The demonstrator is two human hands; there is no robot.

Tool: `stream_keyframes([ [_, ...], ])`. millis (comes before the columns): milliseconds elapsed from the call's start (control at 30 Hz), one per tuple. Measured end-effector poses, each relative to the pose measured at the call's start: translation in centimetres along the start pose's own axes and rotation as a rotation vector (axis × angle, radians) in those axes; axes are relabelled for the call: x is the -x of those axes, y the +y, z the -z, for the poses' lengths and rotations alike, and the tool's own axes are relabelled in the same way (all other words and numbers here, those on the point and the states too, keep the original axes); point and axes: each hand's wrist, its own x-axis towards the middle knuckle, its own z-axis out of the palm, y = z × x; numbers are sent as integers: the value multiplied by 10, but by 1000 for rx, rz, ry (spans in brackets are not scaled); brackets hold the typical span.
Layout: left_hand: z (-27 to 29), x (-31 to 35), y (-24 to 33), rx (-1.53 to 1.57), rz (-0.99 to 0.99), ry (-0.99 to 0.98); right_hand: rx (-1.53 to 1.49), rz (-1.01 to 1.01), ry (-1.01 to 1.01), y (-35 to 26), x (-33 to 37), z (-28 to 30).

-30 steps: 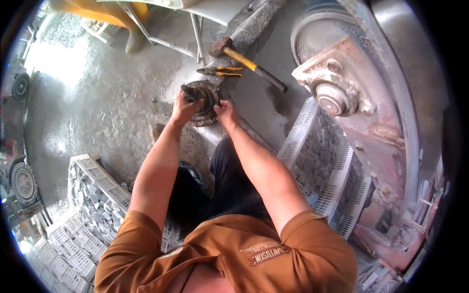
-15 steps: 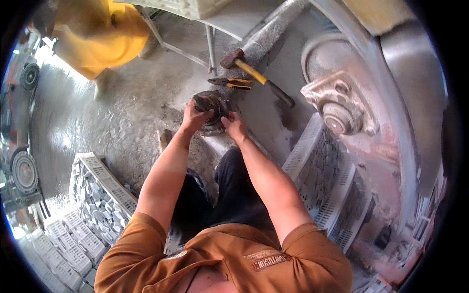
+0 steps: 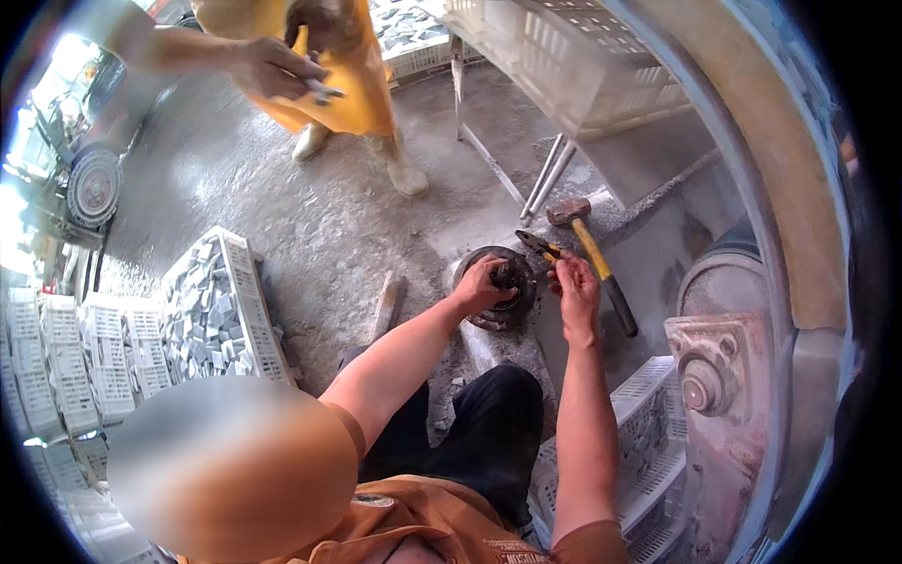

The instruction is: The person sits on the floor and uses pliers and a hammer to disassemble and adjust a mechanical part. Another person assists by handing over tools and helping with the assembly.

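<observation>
A round metal part (image 3: 479, 318), dark, grimy and flanged, sits on the gritty floor (image 3: 310, 235) just beyond the person's knees, with a stubby dark post (image 3: 508, 274) rising near its middle. The left hand (image 3: 481, 287) has its fingers curled around that post, pinching it. The right hand (image 3: 575, 291) is at the yellow handles of the pliers (image 3: 537, 246), their dark nose pointing away to the left; how firmly its fingers are pressed together I cannot tell. Just beside lies a hammer (image 3: 592, 246) with a rusty block head and a yellow-and-black handle. A rough wooden strip (image 3: 385, 305) lies left of the part. Slotted plastic crates of grey chips edge the space, one on the left (image 3: 254, 305) and others at the right (image 3: 648, 376), below a chalky, bolted machine housing (image 3: 719, 376). Open, damp concrete stretches to the left and ahead, toward a co-worker's yellow apron (image 3: 362, 94). Compared with a second ago, the right hand has left the part's rim for the pliers, and the co-worker's hands have come into view.
</observation>
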Motion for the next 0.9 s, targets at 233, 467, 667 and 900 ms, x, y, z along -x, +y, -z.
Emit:
stream_keyframes([
  [233, -16, -7, -15, 160, 66, -11, 106, 19, 54, 60, -3, 28],
  [467, -12, -3, -2, 190, -34, -41, 392, -180, 107, 163, 2, 25],
  [667, -14, -6, -6, 131, -27, -68, 449, -118, 125, 192, -2, 18],
  [900, -3, -3, -4, 52, -14, -40, 512, -136, 63, 182, -5, 8],
])
